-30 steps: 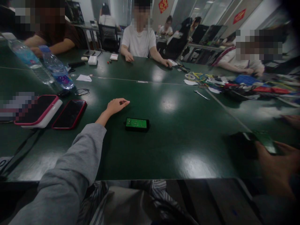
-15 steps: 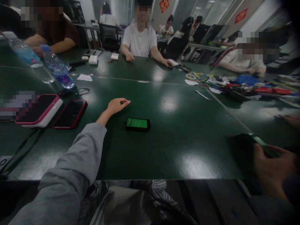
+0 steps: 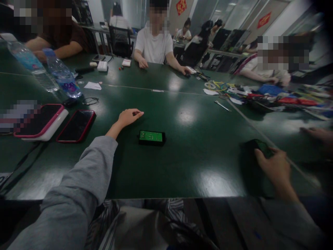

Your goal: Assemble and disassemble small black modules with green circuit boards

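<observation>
Resting on the dark green table, my left hand (image 3: pixel 129 117) has its fingers curled together, and nothing shows sticking out of them. Just in front of it, to the right, lies a small black plastic case (image 3: pixel 163 139) with its green circuit board (image 3: pixel 151 135) facing up. Far to the right, my right hand (image 3: pixel 277 168) grips a second black case (image 3: pixel 251 147), which has a dim green face. That case is tilted and blurred, and the fingers hide part of it; I cannot tell if it touches the table.
Two phones, a red-edged phone (image 3: pixel 76 125) and a pink-edged phone (image 3: pixel 39 119), lie at the left below water bottles (image 3: pixel 65 78). A wrench (image 3: pixel 222 106) and a heap of cables (image 3: pixel 260 93) are at the right. Another person's hand (image 3: pixel 316 133) rests at the right edge.
My right hand has moved left and further onto the table with the black case. My left hand and the case near it stay in place; the view has shifted slightly.
</observation>
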